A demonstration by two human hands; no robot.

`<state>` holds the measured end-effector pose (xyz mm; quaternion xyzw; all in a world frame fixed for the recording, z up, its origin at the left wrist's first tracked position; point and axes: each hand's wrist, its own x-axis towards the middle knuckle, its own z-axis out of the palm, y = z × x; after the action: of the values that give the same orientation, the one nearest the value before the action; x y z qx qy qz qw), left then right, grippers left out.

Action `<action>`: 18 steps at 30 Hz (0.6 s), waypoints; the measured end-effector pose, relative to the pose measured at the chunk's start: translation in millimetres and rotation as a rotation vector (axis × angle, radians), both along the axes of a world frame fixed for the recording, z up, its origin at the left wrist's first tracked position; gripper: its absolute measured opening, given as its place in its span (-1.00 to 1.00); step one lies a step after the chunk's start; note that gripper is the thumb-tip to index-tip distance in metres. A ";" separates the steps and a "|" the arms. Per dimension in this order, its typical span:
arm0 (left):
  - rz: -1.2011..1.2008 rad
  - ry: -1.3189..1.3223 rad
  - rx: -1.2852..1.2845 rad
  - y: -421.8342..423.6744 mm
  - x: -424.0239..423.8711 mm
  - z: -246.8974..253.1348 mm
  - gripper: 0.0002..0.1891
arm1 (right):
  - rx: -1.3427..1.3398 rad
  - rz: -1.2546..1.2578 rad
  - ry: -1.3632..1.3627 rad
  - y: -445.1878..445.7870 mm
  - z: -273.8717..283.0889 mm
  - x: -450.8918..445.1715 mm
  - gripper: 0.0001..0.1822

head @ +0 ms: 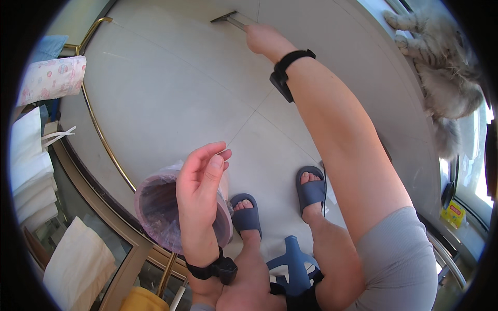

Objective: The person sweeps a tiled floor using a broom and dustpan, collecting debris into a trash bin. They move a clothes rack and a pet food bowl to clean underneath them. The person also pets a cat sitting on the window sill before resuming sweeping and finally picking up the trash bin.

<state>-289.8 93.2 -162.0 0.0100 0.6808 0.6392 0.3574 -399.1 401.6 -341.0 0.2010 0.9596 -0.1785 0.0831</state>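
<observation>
My right hand (268, 40), at the end of an outstretched arm, is closed around the pale handle of a squeegee-like tool (224, 16). Its dark, narrow head meets the grey tiled floor (171, 81) at the far side. Over a pink waste bin (141, 210) with a clear plastic liner hangs my left hand (200, 182). The left fingers are loosely curled and the thumb is apart from them, with nothing visible in the hand. Part of the bin's opening is hidden behind that hand.
A grey, fluffy cat (439, 62) rests on the window ledge at right. Cloths (54, 79) hang by a brass rail (95, 112) at left. Between my slippered feet (247, 214) and the body is a blue plastic stool (293, 260). A yellow packet (453, 214) lies by the window.
</observation>
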 end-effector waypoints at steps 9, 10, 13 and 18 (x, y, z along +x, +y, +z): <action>0.084 -0.009 0.065 -25.3 -4.6 2.4 -0.71 | -0.032 -0.007 -0.007 -12.6 3.0 43.4 -0.55; 0.071 -0.015 0.061 -25.8 -3.3 1.5 -0.70 | -0.041 -0.015 0.004 -10.4 3.8 44.9 -0.55; 0.066 -0.030 0.048 -15.1 -5.2 4.3 -0.70 | 0.007 -0.005 -0.084 -2.4 17.7 1.8 -0.56; 0.008 0.034 0.053 -13.1 -5.9 6.4 -0.70 | -0.121 -0.118 0.024 -5.7 3.0 19.4 -0.57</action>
<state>-295.7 80.1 -155.5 0.0274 0.6697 0.6582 0.3428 -379.7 396.0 -338.0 0.2496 0.9344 -0.2433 0.0733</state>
